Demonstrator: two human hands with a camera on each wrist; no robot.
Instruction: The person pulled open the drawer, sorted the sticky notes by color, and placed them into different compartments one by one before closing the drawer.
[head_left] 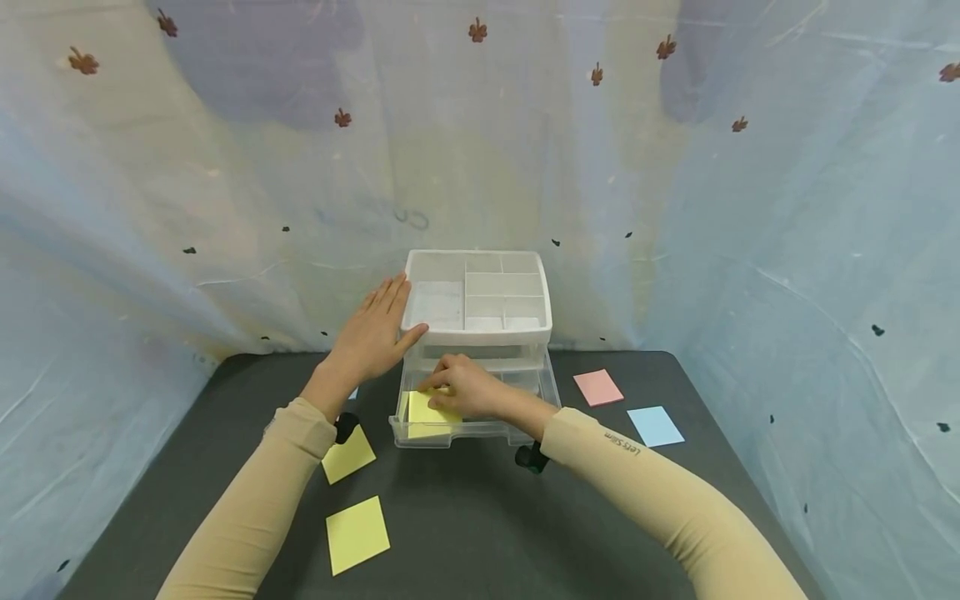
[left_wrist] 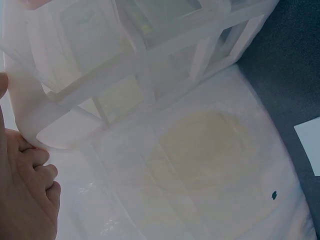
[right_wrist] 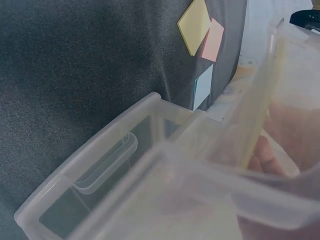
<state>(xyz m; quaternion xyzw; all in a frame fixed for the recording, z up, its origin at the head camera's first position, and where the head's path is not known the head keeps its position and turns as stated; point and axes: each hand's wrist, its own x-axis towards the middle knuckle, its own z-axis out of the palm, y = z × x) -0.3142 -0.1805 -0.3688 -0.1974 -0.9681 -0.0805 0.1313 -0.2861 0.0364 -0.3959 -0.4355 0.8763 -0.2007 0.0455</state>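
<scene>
A white organizer (head_left: pixel 501 337) with a divided top tray stands at the back of the table, its clear lower drawer (head_left: pixel 487 429) pulled out. My left hand (head_left: pixel 371 333) rests against the organizer's upper left edge with its fingers extended; in the left wrist view, part of that hand (left_wrist: pixel 30 185) lies along the white frame (left_wrist: pixel 95 80). Inside the drawer my right hand (head_left: pixel 468 387) pinches yellow sticky notes (head_left: pixel 423 417) at the left end. Through the clear plastic in the right wrist view, fingers (right_wrist: pixel 265 155) touch the yellow notes' edge (right_wrist: pixel 262 115).
Two yellow sticky notes (head_left: pixel 357 535) (head_left: pixel 349 457) lie on the dark table at the left. To the drawer's right are a pink sticky note (head_left: pixel 598 387) and a light blue one (head_left: pixel 656 426). A plastic sheet (head_left: pixel 480 167) hangs behind and around the table.
</scene>
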